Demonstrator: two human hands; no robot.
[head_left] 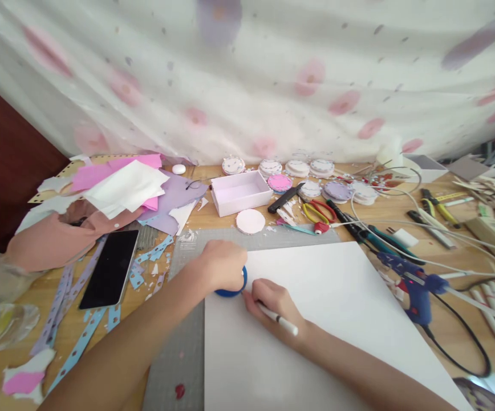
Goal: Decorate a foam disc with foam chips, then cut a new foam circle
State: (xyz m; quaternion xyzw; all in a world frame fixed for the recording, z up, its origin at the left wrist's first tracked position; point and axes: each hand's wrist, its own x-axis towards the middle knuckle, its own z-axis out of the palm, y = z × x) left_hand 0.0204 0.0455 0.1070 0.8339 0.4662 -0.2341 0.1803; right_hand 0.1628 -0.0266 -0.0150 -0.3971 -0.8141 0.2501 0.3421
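My left hand (226,264) is closed over a blue round object (230,293), holding it against the upper left corner of a large white sheet (290,365). Most of the blue object is hidden under the hand, so its kind cannot be made out. In my right hand (275,302) is a white pen (289,326) with a dark band, its tip end close to the blue object's right edge. The sheet lies partly on a grey cutting mat (174,342). Just beyond the mat is a pale pink disc (250,221).
A white box (243,197) stands behind the disc, near several decorated round pieces (279,182). To the right lie a blue glue gun (418,285), pliers (316,214) and trailing white cables. At left are a phone (109,268), paper scraps and a clear bottle (12,325).
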